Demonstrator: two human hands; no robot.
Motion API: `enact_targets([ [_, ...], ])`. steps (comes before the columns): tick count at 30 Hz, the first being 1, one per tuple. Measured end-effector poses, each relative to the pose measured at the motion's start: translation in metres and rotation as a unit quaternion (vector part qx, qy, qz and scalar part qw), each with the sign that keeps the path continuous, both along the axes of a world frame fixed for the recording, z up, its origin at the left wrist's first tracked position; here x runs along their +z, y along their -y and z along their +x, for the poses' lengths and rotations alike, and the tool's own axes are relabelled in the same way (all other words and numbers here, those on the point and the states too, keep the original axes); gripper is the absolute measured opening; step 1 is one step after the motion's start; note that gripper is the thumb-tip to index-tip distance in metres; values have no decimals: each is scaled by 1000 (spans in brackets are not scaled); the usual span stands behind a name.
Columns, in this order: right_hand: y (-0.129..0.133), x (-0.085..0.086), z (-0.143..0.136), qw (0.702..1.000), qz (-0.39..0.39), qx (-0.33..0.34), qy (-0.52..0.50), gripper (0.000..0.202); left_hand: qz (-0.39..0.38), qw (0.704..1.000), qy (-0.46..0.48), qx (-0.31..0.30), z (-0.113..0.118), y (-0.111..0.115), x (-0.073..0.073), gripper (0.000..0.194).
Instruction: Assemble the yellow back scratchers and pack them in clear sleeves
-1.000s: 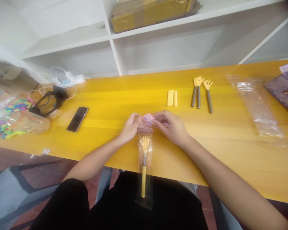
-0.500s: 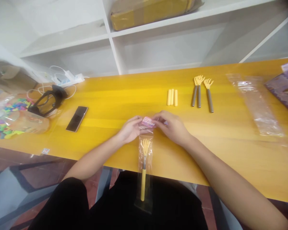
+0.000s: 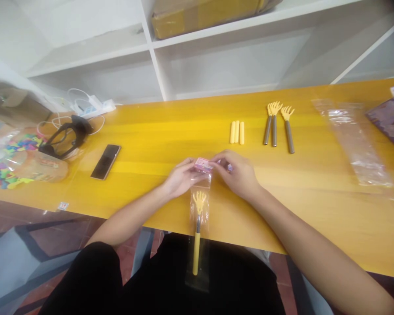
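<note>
My left hand (image 3: pixel 181 178) is closed on a small pink printed header card (image 3: pixel 203 165) at the top of a clear plastic bag (image 3: pixel 194 214). From the other side my right hand (image 3: pixel 235 172) pinches the card's right edge between thumb and fingers. Inside the bag is a back scratcher (image 3: pixel 196 245) with a yellow claw, a metal shaft and a yellow handle. It hangs down past the table edge, in front of my lap. Beyond my right hand lie several yellow tubes (image 3: pixel 237 132) and metal rods with yellow claws (image 3: pixel 274 127).
Clear plastic bags (image 3: pixel 354 144) and a purple printed package (image 3: pixel 390 118) lie on the right. On the left are a phone (image 3: pixel 105 162), a black strapped headset (image 3: pixel 65 135), a power strip (image 3: pixel 98 108) and colourful small pieces (image 3: pixel 9 175). White shelving (image 3: pixel 154 65) stands behind the table.
The view has shifted slightly. Both hands stay at the pink card, which is tilted a little differently; the bagged back scratcher hangs almost as before.
</note>
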State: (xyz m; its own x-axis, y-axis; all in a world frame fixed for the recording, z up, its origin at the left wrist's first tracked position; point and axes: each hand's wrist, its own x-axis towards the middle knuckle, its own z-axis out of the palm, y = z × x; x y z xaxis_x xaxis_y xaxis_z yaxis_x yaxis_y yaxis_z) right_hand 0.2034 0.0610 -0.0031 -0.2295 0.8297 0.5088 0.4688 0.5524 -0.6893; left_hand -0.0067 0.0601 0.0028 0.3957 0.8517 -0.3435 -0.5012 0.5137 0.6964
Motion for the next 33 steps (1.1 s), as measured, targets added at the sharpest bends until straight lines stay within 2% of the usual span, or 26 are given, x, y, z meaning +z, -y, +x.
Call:
enact_targets([
  [4, 0, 1, 1, 1000, -6, -1, 14, 17, 2, 1000, -1, 0, 0, 0, -1, 10],
  [15, -1, 3, 4, 997, -10, 65, 36, 15, -5, 1000, 0, 1, -1, -2, -4, 16],
  [22, -1, 0, 5, 999, 16, 24, 35, 15, 9, 1000, 1, 0, 1, 0, -4, 12],
  [33, 2, 2, 3, 999, 9, 44, 25, 12, -10, 1000, -7, 10, 3, 0, -7, 13],
])
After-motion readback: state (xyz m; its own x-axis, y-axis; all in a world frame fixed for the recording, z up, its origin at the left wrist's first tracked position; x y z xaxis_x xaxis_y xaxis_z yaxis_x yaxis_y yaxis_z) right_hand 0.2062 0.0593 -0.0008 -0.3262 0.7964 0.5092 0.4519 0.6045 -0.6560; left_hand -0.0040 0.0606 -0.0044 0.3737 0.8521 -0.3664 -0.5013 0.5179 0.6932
